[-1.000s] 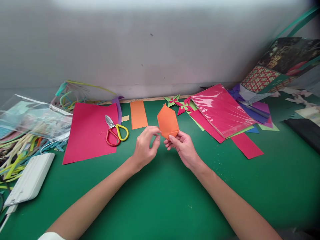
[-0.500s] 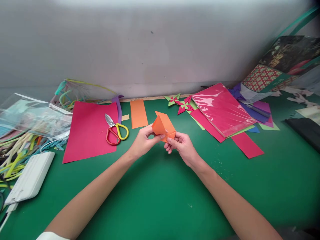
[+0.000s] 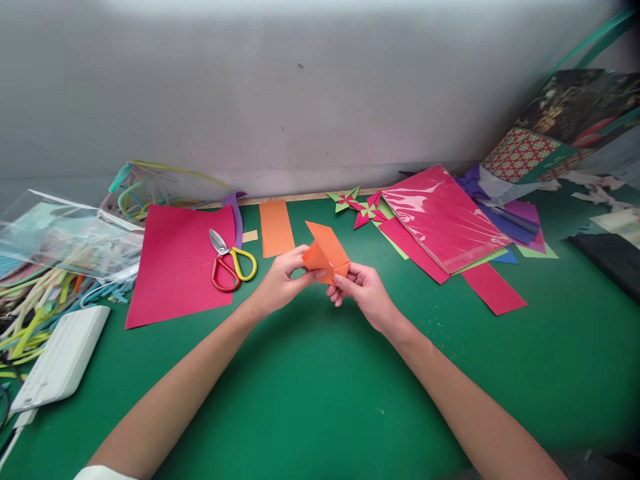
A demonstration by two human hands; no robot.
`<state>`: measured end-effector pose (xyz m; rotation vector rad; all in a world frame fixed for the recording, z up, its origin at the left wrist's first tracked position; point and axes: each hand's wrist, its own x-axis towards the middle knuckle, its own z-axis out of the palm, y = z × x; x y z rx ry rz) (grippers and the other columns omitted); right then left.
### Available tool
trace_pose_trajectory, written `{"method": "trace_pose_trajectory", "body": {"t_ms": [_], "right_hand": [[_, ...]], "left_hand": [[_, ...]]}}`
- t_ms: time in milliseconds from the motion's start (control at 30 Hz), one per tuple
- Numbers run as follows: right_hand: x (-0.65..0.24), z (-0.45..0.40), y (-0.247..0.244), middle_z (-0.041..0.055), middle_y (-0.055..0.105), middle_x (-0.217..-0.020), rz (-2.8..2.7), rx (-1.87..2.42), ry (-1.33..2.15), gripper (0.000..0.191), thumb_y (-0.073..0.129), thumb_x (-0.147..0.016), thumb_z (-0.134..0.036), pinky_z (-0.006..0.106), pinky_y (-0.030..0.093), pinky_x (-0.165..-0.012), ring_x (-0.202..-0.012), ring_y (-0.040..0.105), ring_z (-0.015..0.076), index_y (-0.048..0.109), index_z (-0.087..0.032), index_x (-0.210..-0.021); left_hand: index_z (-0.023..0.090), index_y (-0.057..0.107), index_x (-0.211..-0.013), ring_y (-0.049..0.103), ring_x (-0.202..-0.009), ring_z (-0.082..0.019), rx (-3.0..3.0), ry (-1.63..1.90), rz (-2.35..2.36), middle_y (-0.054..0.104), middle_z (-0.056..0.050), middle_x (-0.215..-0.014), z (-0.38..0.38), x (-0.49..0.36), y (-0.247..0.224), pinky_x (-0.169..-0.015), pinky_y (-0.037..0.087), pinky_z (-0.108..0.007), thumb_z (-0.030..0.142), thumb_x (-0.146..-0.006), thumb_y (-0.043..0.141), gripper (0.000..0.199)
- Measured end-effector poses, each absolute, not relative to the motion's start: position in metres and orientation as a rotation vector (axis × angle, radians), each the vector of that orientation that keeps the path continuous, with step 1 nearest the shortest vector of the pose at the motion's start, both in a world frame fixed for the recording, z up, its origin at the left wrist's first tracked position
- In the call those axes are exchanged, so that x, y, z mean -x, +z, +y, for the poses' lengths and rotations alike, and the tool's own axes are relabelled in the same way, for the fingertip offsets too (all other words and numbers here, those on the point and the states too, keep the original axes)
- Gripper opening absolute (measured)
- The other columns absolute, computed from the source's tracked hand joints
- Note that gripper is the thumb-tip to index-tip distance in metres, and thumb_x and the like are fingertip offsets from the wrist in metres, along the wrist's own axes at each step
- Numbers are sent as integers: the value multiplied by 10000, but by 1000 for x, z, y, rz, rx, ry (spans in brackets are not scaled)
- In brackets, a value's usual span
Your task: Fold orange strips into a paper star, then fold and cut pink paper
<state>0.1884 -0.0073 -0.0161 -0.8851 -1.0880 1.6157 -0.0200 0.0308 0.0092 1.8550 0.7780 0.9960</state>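
A partly folded piece of orange paper [image 3: 330, 248] is held above the green table, with a flap standing up on its left side. My left hand [image 3: 286, 279] pinches that left flap between thumb and fingers. At the lower right corner, my right hand [image 3: 366, 288] grips the same paper, its thumb on top and fingers underneath. Flat on the table behind my left hand lies an orange paper strip [image 3: 277, 228]. Scissors [image 3: 231, 263] with one red and one yellow handle rest on a red sheet [image 3: 175, 267] to the left.
Folded red-and-green paper stars [image 3: 367, 211] lie near the wall. A plastic-wrapped pack of red paper [image 3: 445, 217] sits on coloured sheets at right. A white power bank [image 3: 63, 357] with a cable and a heap of coloured strips [image 3: 30, 307] occupy the left side.
My left hand has shifted slightly left, and the orange paper's left flap has swung outward and lower. My right hand keeps its grip. The view has moved a little.
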Motion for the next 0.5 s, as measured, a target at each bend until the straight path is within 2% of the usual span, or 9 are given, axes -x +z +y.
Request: {"method": "trace_pose_trajectory", "body": {"t_ms": [133, 233, 367, 433, 500], "right_hand": [[-187, -7, -16, 52, 752, -735, -1138, 947, 1494, 298, 781, -871, -437, 288, 580, -567, -591, 679, 154, 710, -153, -921], [-187, -7, -16, 52, 756, -739, -1148, 955, 1486, 304, 775, -874, -447, 294, 588, -572, -592, 684, 155, 710, -154, -924], [-187, -7, -17, 51, 757, -738, -1147, 955, 1490, 308, 776, -875, -450, 295, 593, -576, -592, 687, 154, 710, -154, -926], [-186, -8, -16, 50, 759, -738, -1140, 952, 1492, 314, 781, -869, -456, 295, 594, -576, -589, 687, 154, 709, -155, -925], [-186, -8, -16, 50, 762, -744, -1133, 946, 1498, 323, 784, -866, -463, 299, 599, -583, -592, 689, 154, 711, -157, -940]], "left_hand": [[175, 713, -1129, 662, -896, -187, -1497, 1071, 916, 717, -72, -1030, 22, 6, 8, -753, 547, -285, 376, -950, 682, 271], [157, 710, -1043, 603, -786, -148, -1426, 1084, 973, 697, -53, -947, 18, 1, 11, -674, 512, -253, 410, -950, 670, 272], [151, 702, -953, 570, -754, -131, -1398, 1105, 1003, 671, -41, -903, 18, -1, 16, -644, 492, -238, 407, -931, 689, 257], [164, 680, -1029, 572, -725, -122, -1344, 1136, 1012, 668, -27, -879, 19, -1, 16, -623, 491, -230, 386, -917, 709, 250], [202, 612, -1218, 574, -655, -112, -1259, 1185, 1033, 648, 16, -779, 20, -1, 15, -600, 493, -224, 345, -904, 726, 364]]}}
